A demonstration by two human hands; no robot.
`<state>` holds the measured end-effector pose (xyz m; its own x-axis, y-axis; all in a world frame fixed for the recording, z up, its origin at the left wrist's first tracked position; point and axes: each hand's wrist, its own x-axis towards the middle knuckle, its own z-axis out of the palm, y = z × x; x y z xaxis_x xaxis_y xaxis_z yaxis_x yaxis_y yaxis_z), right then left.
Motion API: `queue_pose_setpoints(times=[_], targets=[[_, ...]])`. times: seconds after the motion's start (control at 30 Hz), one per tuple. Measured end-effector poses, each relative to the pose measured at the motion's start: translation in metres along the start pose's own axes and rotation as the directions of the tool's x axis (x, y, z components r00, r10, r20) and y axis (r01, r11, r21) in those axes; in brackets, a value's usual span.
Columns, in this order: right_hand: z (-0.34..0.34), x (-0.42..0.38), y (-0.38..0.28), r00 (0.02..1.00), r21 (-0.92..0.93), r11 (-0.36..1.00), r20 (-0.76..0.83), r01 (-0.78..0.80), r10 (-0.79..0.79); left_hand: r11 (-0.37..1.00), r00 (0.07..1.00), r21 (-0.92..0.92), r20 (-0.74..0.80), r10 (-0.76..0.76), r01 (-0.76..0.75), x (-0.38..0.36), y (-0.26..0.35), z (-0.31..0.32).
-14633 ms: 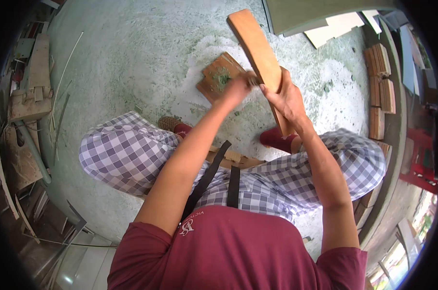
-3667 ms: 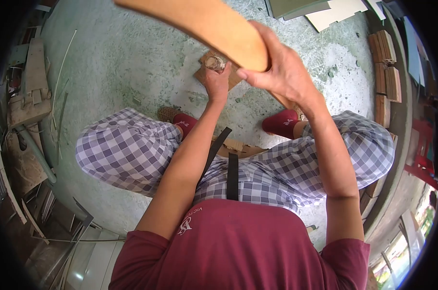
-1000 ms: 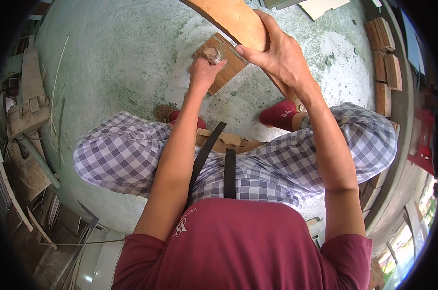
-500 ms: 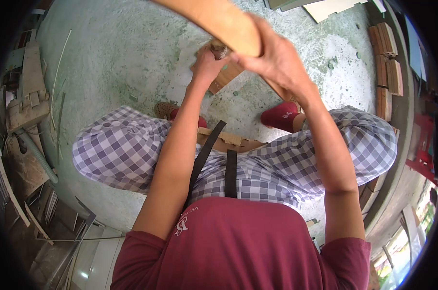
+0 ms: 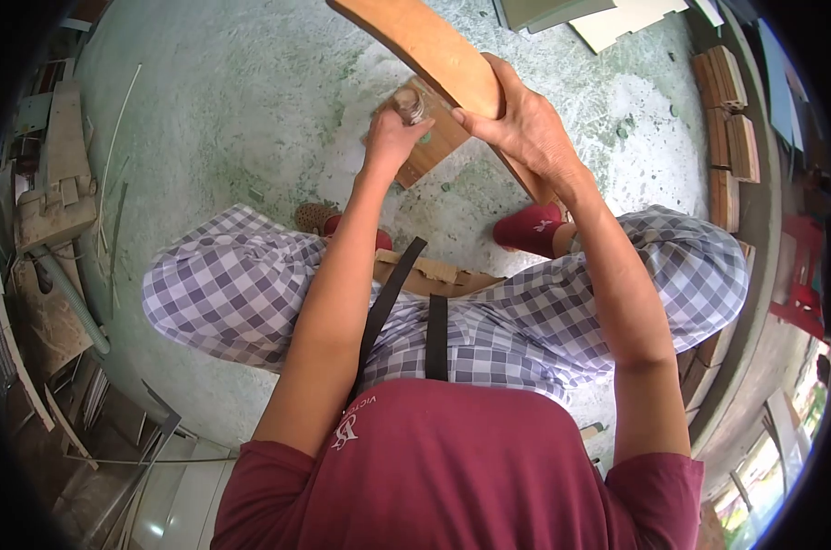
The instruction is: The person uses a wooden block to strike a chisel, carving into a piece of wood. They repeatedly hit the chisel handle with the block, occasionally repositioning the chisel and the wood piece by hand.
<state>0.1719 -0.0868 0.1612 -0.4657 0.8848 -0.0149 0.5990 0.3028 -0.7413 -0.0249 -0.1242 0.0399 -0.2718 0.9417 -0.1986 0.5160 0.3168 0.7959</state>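
My right hand (image 5: 530, 128) grips a long, curved wooden board (image 5: 434, 50) near its lower end, with the thumb on the near edge. The board is raised above the floor and slants up to the left. My left hand (image 5: 395, 137) is closed around a small clear jar (image 5: 408, 103) with something brownish in it; its contents are hard to make out. Under that hand lies a flat brown wooden piece (image 5: 424, 156) on the floor. A small green spot shows on it beside my left thumb.
Stacked wooden blocks (image 5: 727, 137) line the wall at right. Pale panels (image 5: 617, 23) lie at the top right. Boards and scrap (image 5: 62, 165) crowd the left side. My checkered knees and red-socked feet frame the concrete floor (image 5: 223, 119).
The curved board and my right hand have shifted slightly right and down, uncovering more of the jar and the wooden piece. My left hand stays at the jar.
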Motion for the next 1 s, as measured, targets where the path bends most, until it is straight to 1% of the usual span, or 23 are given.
queue_pose_setpoints(times=[0.03,0.07,0.13,0.2,0.27,0.33,0.4,0.5,0.53,0.6,0.7,0.77,0.83,0.9,0.93,1.0], targets=[[-0.004,0.001,0.001,0.999,-0.006,0.999,-0.003,-0.036,0.036,0.999,0.998,-0.047,-0.05,0.022,-0.025,-0.002,-0.006,0.002],[-0.005,0.002,0.001,0.997,-0.007,0.997,-0.003,-0.072,0.072,0.999,0.998,-0.046,-0.054,0.027,-0.029,-0.005,-0.007,0.002],[-0.001,0.004,0.008,0.998,-0.019,0.998,-0.013,-0.065,0.065,0.996,0.996,-0.043,-0.028,-0.08,0.079,-0.006,-0.011,0.0],[-0.002,0.006,0.005,0.998,-0.037,0.997,-0.018,-0.064,0.064,0.995,0.996,-0.073,-0.058,-0.069,0.064,-0.009,-0.012,-0.001],[-0.002,0.004,0.002,0.998,-0.05,0.997,0.017,-0.053,0.054,0.955,0.956,-0.279,-0.292,0.017,-0.102,-0.015,-0.012,0.001],[0.001,0.005,0.003,1.0,-0.05,0.998,0.013,-0.026,0.026,0.963,0.949,-0.247,-0.315,0.029,-0.111,-0.016,-0.009,-0.008],[0.001,0.009,0.0,1.0,-0.051,0.999,-0.001,0.01,-0.01,0.957,0.982,-0.289,-0.183,-0.05,-0.005,-0.01,-0.011,-0.014],[0.002,0.01,-0.006,0.999,-0.069,0.998,0.036,-0.002,0.004,0.97,0.983,-0.241,-0.185,-0.005,-0.04,-0.013,-0.01,-0.01],[0.003,0.01,-0.007,1.0,-0.056,0.998,0.022,0.005,-0.004,0.97,0.983,-0.242,-0.184,-0.01,-0.036,-0.015,-0.009,-0.008],[0.004,0.009,-0.007,1.0,-0.043,0.999,0.011,0.011,-0.01,0.978,0.99,-0.209,-0.127,-0.053,0.026,-0.016,-0.011,-0.004],[0.001,0.011,-0.006,1.0,-0.035,0.999,0.011,0.01,-0.009,0.982,0.992,-0.19,-0.124,-0.024,0.0,-0.015,-0.011,0.0],[0.002,0.009,-0.004,0.999,-0.034,0.999,0.026,-0.022,0.022,0.979,0.993,-0.204,-0.106,-0.044,0.022,-0.019,-0.006,-0.001],[0.002,0.009,-0.003,1.0,-0.032,0.999,0.016,-0.019,0.019,0.975,0.994,-0.219,-0.088,-0.059,0.039,-0.019,-0.001,-0.002],[0.002,0.007,-0.005,1.0,-0.027,1.0,0.011,-0.016,0.016,0.987,0.997,-0.159,-0.081,-0.003,-0.01,-0.017,-0.002,-0.002],[0.001,0.007,-0.007,1.0,-0.019,1.0,-0.002,0.007,-0.007,0.987,0.997,-0.158,-0.08,-0.007,-0.006,-0.017,-0.003,-0.002],[-0.004,0.004,-0.016,1.0,-0.01,1.0,-0.008,0.026,-0.026,0.99,0.996,-0.111,-0.007,-0.085,0.084,-0.019,0.009,-0.006]])
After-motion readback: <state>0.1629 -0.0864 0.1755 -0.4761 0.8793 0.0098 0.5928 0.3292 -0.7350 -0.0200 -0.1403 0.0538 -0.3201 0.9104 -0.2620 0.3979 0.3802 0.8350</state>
